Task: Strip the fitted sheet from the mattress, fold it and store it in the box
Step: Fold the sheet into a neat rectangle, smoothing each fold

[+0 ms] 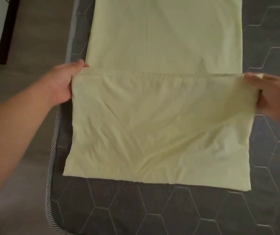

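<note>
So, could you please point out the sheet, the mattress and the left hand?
sheet (161,126): head view, middle of the near flap.
mattress (152,211): head view, bare quilted top below the sheet.
left hand (62,83): head view, middle of the hand gripping the sheet's corner.

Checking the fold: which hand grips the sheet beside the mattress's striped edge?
The left hand; the right hand holds the sheet over the mattress's dark top.

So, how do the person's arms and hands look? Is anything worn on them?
Both hands are bare. The left hand and left forearm show no glove, sleeve, watch or ring. The right hand is also ungloved, with no ring in view; it is blurred and the frame edge cuts it at the wrist, so any sleeve there cannot be told.
</note>
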